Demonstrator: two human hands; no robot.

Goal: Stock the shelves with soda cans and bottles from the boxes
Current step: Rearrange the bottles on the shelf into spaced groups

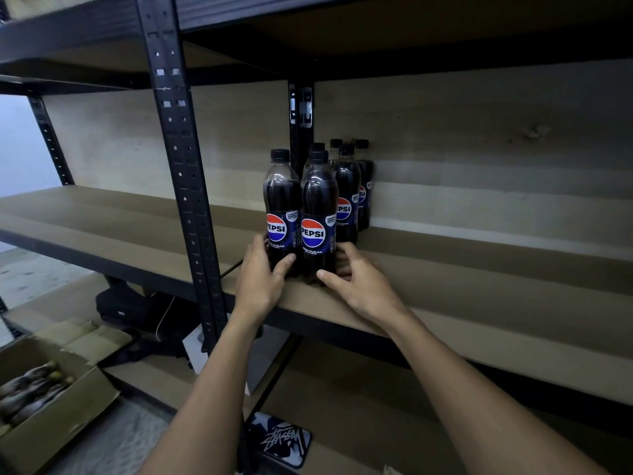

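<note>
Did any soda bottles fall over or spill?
Nothing stands out. The bottles on the shelf all stand upright, caps on, no spill. The left hand and right hand hold the two front bottles.

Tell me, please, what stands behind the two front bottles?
At least four more bottles, judging by their caps, then the back wall. The front pair hides parts of them.

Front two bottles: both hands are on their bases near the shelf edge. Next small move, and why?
Probably slide both back against the rear bottles, then let go. The left hand grips the left bottle, the right hand the right bottle; both stand upright near the shelf edge.
</note>
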